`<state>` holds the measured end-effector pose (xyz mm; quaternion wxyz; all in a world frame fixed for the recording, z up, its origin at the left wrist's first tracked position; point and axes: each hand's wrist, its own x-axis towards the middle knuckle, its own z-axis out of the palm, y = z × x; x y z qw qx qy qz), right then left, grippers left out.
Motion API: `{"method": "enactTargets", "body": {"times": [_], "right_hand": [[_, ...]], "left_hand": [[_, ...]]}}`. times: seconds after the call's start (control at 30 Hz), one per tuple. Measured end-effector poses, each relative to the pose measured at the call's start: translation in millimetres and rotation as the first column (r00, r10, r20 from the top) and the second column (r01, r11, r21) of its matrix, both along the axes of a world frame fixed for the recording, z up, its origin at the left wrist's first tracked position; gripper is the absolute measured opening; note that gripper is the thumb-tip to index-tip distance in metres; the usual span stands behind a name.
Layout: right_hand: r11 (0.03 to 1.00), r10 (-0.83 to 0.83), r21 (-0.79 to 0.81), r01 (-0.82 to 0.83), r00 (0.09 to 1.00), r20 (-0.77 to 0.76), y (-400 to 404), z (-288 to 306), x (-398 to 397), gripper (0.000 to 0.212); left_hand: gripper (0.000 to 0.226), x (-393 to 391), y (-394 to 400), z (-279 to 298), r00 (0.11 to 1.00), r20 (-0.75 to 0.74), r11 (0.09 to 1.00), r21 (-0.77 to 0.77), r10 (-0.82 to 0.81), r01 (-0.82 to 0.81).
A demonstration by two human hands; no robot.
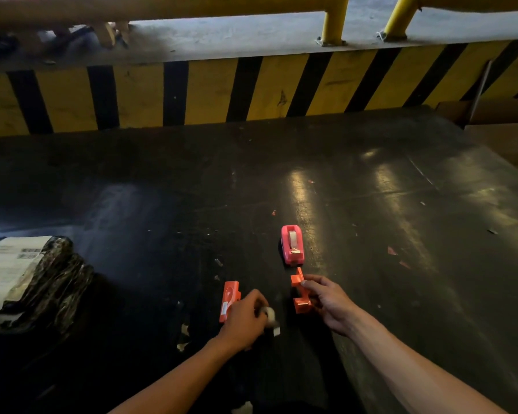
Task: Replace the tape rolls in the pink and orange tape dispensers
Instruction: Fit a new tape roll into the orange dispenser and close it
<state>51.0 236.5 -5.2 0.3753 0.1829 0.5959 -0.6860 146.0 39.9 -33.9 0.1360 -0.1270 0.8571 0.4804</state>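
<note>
The pink tape dispenser stands upright on the dark table with a tape roll showing in its top. The orange dispenser is in two pieces. One flat orange half lies on the table just left of my left hand. My left hand is closed around a small whitish tape roll, with a short tape end hanging below it. My right hand pinches the other orange half, which includes the cutter end, just below the pink dispenser.
A black wrapped parcel with a white shipping label lies at the table's left edge. A yellow and black striped wall with yellow railing posts rises behind the table. Cardboard sits at far right. Small tape scraps lie near my left wrist.
</note>
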Motion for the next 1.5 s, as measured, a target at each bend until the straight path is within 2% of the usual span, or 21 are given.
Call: {"method": "enactTargets", "body": {"times": [0.1, 0.23, 0.3, 0.4, 0.47, 0.5, 0.6, 0.7, 0.77, 0.83, 0.9, 0.97, 1.1, 1.23, 1.33, 1.5], "right_hand": [[1.000, 0.015, 0.007, -0.015, 1.000, -0.001, -0.7, -0.2, 1.8, 0.030], [0.999, 0.047, -0.001, -0.047, 0.999, 0.000, -3.0, 1.3, 3.9, 0.035], [0.998, 0.060, -0.020, -0.060, 0.998, -0.010, -3.3, 2.4, 5.1, 0.035], [0.994, 0.092, -0.064, -0.094, 0.995, -0.023, -3.3, 3.9, 7.6, 0.035], [0.989, 0.107, -0.095, -0.110, 0.994, -0.032, -4.1, 3.8, 9.7, 0.036], [0.987, 0.113, -0.109, -0.116, 0.993, -0.035, -4.8, 3.5, 10.7, 0.036], [0.981, 0.134, -0.138, -0.138, 0.990, -0.038, -8.3, 3.5, 13.4, 0.038], [0.979, 0.139, -0.148, -0.144, 0.989, -0.041, -10.7, 3.5, 14.8, 0.042], [0.977, 0.152, -0.144, -0.157, 0.987, -0.051, -11.3, 3.4, 15.5, 0.043], [0.974, 0.173, -0.141, -0.180, 0.983, -0.061, -12.1, 3.7, 17.2, 0.043], [0.970, 0.191, -0.138, -0.201, 0.978, -0.083, -13.7, 3.8, 19.1, 0.043], [0.968, 0.198, -0.135, -0.212, 0.974, -0.109, -16.3, 3.7, 20.1, 0.046], [0.971, 0.168, -0.145, -0.191, 0.974, -0.152, -20.1, 3.3, 19.2, 0.053], [0.977, 0.139, -0.138, -0.163, 0.976, -0.169, -19.5, 2.3, 15.6, 0.072], [0.978, 0.110, -0.157, -0.139, 0.977, -0.181, -20.7, 1.1, 15.7, 0.075], [0.973, 0.079, -0.196, -0.120, 0.975, -0.207, -25.1, 1.8, 19.7, 0.070]], "left_hand": [[0.018, -5.2, 0.0, 2.7, 0.978, 0.036, 0.958, 0.196, 0.204, -0.207], [0.027, -14.2, 1.9, 6.6, 0.942, 0.125, 0.876, 0.346, 0.313, -0.337], [0.027, -20.3, 3.5, 7.1, 0.913, 0.195, 0.795, 0.447, 0.360, -0.409], [0.021, -28.9, 4.8, 7.6, 0.850, 0.314, 0.618, 0.587, 0.423, -0.524], [0.022, -31.2, 4.1, 6.2, 0.839, 0.350, 0.512, 0.672, 0.416, -0.535], [0.026, -31.2, 3.1, 5.0, 0.851, 0.341, 0.493, 0.702, 0.399, -0.513], [0.040, -29.0, 3.1, 1.9, 0.890, 0.266, 0.556, 0.704, 0.370, -0.442], [0.045, -28.2, 6.4, 0.2, 0.860, 0.259, 0.594, 0.635, 0.440, -0.495], [0.046, -30.0, 7.9, -0.2, 0.806, 0.297, 0.548, 0.610, 0.511, -0.572], [0.046, -32.5, 8.7, 3.0, 0.753, 0.360, 0.462, 0.619, 0.551, -0.635], [0.044, -34.3, 9.9, 9.4, 0.710, 0.435, 0.348, 0.653, 0.554, -0.672], [0.042, -35.2, 13.0, 16.5, 0.705, 0.469, 0.297, 0.676, 0.532, -0.674], [0.033, -36.4, 24.3, 20.1, 0.772, 0.399, 0.407, 0.679, 0.494, -0.611], [0.022, -37.4, 26.2, 20.6, 0.784, 0.355, 0.472, 0.647, 0.510, -0.599], [0.022, -38.0, 25.7, 21.8, 0.784, 0.328, 0.513, 0.613, 0.527, -0.601], [0.023, -35.5, 27.1, 26.2, 0.749, 0.397, 0.428, 0.638, 0.530, -0.640]]}}
